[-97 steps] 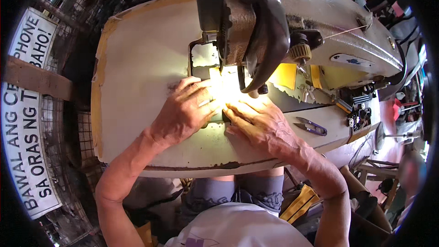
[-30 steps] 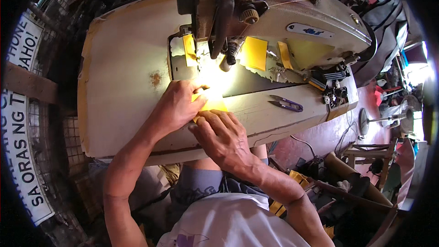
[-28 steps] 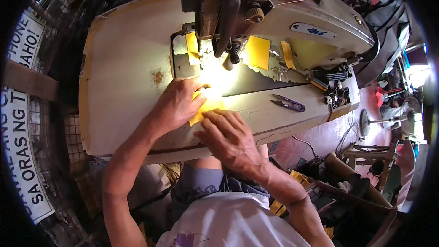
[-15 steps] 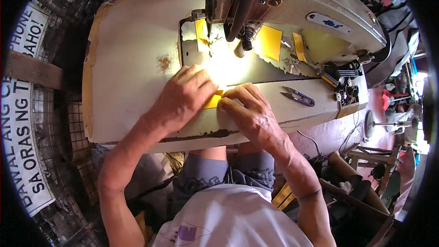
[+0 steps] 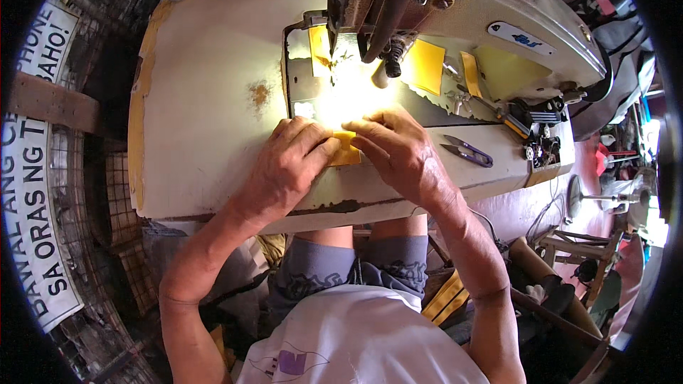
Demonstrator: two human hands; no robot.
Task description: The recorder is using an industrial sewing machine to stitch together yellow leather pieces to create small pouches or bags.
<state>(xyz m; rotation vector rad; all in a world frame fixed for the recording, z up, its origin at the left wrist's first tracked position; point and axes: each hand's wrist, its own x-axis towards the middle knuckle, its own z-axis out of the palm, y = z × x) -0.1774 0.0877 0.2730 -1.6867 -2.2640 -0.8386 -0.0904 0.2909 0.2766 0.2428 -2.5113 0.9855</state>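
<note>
Between my two hands lies a small yellow piece (image 5: 346,153), fabric or thin leather by its look, at the front of the sewing machine table. My left hand (image 5: 286,163) has its thumb and fingers closed on the piece's left side. On the upper right edge, my right hand (image 5: 400,149) pinches the same piece with curled fingers. Just beyond them stands the sewing machine (image 5: 548,11), its needle area washed out by a bright lamp. Another yellow strip (image 5: 320,50) lies left of the needle area. A yellow square (image 5: 425,67) rests under the machine arm.
Thread snips (image 5: 467,151) lie right of my right hand. Farther right are a yellow-and-black handled tool (image 5: 514,125), a narrow yellow strip (image 5: 469,73) and a small tray of metal parts (image 5: 544,153). A wire mesh wall with a sign (image 5: 53,242) stands at the left.
My hands have drawn slightly apart, and more of the yellow piece shows between them. The right hand's fingers have shifted up toward the piece's far edge. The whole view has moved a little.
</note>
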